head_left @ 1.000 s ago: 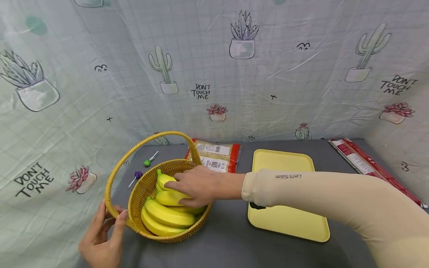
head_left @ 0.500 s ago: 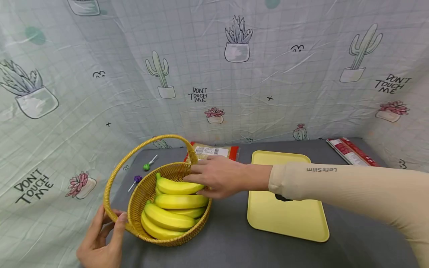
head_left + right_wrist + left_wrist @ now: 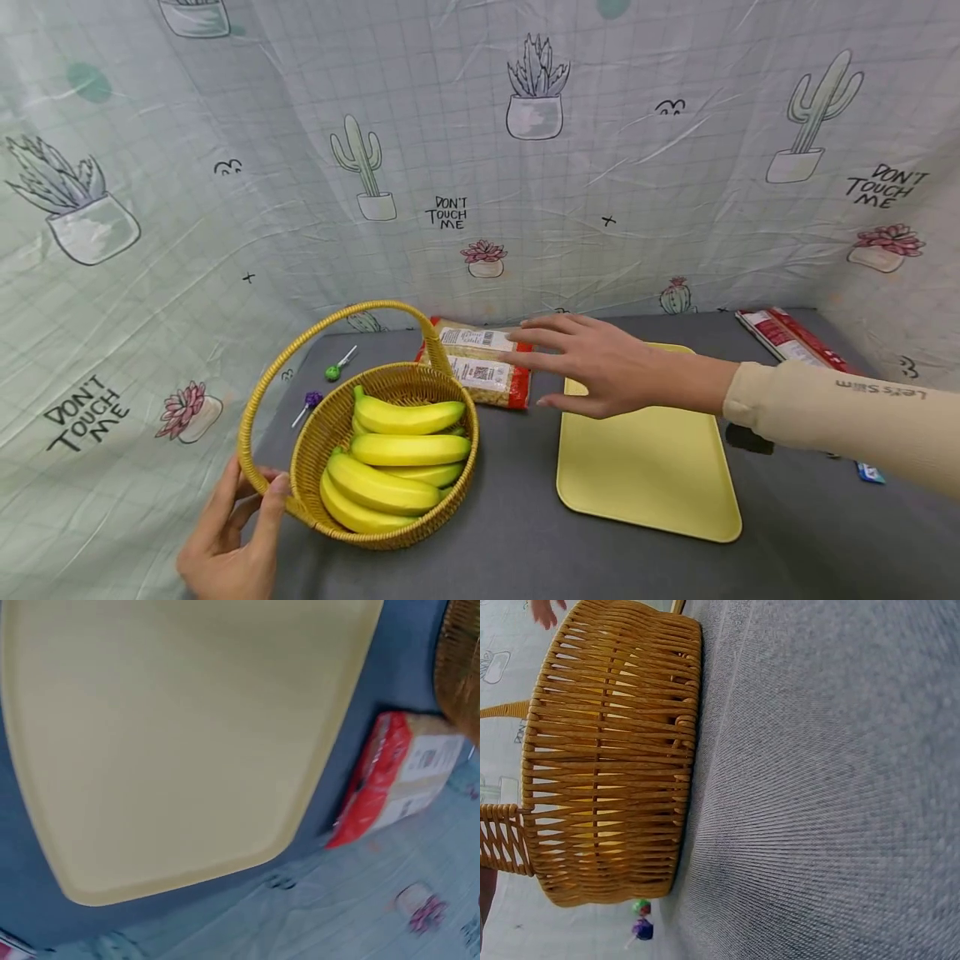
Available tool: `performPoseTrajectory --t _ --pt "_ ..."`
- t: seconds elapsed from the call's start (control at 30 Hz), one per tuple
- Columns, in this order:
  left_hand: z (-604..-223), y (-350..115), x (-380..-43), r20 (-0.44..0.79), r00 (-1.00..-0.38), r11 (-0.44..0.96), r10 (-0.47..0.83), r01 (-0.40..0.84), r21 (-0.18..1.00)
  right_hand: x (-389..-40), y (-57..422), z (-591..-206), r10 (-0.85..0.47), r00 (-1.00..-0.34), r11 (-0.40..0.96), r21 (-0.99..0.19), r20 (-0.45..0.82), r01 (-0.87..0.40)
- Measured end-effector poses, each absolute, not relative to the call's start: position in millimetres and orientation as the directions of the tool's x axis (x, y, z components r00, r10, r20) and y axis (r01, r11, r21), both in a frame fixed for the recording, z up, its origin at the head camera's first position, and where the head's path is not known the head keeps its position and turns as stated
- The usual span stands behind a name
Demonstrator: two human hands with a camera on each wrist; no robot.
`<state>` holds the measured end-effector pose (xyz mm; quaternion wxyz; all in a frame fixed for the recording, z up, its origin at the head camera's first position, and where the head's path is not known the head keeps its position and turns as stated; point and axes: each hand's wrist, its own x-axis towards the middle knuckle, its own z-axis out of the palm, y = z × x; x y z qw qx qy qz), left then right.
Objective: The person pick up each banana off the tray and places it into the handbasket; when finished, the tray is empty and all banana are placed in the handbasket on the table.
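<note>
A wicker basket [image 3: 382, 540] with a tall arched handle stands at the left of the table, holding several yellow bananas [image 3: 408, 450]. My left hand [image 3: 232, 533] pinches the foot of the handle between thumb and fingers, at the basket's near left side. In the left wrist view the woven side of the basket [image 3: 615, 757] fills the left part, with yellow showing through the gaps. My right hand [image 3: 600, 367], fingers spread and holding nothing, hovers over the upper left of the yellow tray [image 3: 645, 475]. The right wrist view looks down on the bare tray [image 3: 165, 750].
Behind the basket lies a red-edged packet [image 3: 487, 371] of pale grains. A green lollipop [image 3: 333, 372] and a purple lollipop [image 3: 312, 401] lie left of the basket. At the far right is a long red package [image 3: 795, 337]. A patterned curtain [image 3: 480, 167] hangs behind the table.
My right hand has lifted out of the basket, away from the bananas, and moved right to above the tray. My left hand keeps its grip on the basket's handle.
</note>
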<state>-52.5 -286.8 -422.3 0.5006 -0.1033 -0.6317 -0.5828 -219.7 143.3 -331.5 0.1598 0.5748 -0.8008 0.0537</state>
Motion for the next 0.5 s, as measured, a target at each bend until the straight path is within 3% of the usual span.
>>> performPoseTrajectory --t 0.27,0.37,0.5 --pt "-419.8 -287.4 -50.0 0.735 -0.491 0.322 -0.467 0.680 0.659 -216.7 191.4 -349.6 -0.834 -0.409 0.462 0.062 0.370 -0.885" --pt "-412.8 -285.8 -44.5 0.694 -0.547 0.435 -0.468 0.541 0.720 -215.3 201.4 -358.4 -0.801 -0.454 0.510 0.046 0.390 -0.859" --pt "-400.0 -285.0 -32.3 0.725 -0.586 0.652 -0.362 0.397 0.646 -212.4 211.6 -369.8 -0.758 -0.505 0.565 0.029 0.413 -0.825"
